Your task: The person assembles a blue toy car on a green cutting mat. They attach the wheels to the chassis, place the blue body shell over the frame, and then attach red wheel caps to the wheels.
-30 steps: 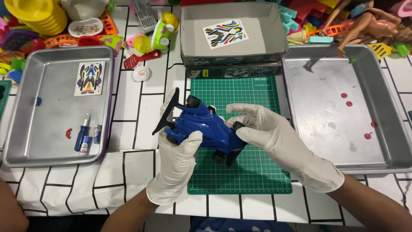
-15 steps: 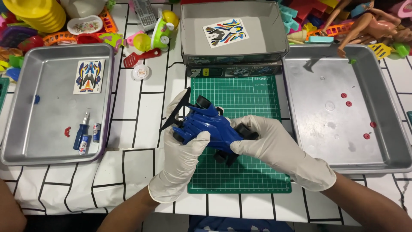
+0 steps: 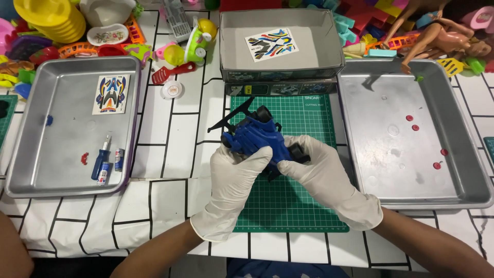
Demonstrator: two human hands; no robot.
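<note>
Both gloved hands clamped a blue toy car (image 3: 253,140) just above the green mat (image 3: 303,206) at mid-worktop. The left hand (image 3: 234,177) wrapped its near flank, fingers closed over the body; the right hand (image 3: 321,172) pinched its right end. Its long axis ran diagonally, far-left to near-right, with the black wing toward the far-left.

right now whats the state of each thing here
blue toy car: held off the green cutting mat by both hands
left hand: gloved, gripping car
right hand: gloved, gripping car
grey box: open, sticker sheet inside
left tray: holds screwdriver, sticker sheet
right tray: small red parts
</note>
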